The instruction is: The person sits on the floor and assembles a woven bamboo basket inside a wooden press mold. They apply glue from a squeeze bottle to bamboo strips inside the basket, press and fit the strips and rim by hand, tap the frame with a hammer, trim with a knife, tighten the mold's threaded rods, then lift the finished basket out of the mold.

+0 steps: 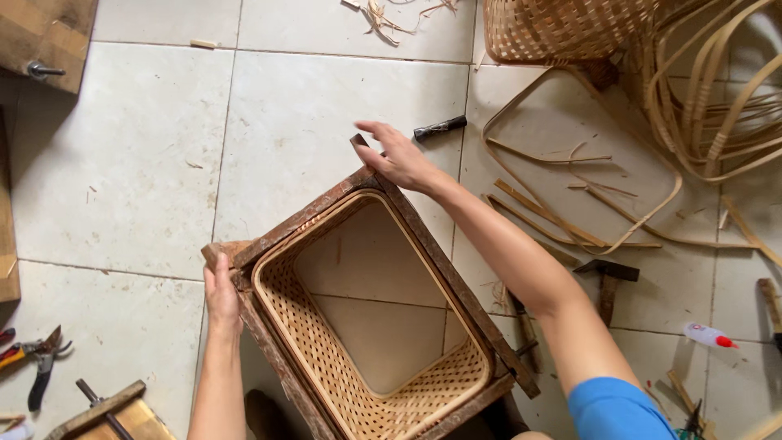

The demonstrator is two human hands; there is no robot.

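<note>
Wooden frame [423, 244]: rectangular, dark and worn, lying on the tiled floor [122, 163] at centre. Inside it sits a woven basket wall [318, 358], pale cane, with no bottom; the tiles show through the middle.

Left hand [220, 293]: at the frame's near-left corner, fingers together and curled over the wood, gripping it.

Right hand [399, 159]: on the far corner of the frame, fingers slightly apart, pressing down on the wood; not closed round it.

Around: a hammer [607, 281] on the floor just right of the right forearm; a small glue bottle [709, 334] with red cap further right; loose cane strips [570, 204] and a finished basket [562, 28] at upper right; pliers [37, 358] at the left edge.
</note>
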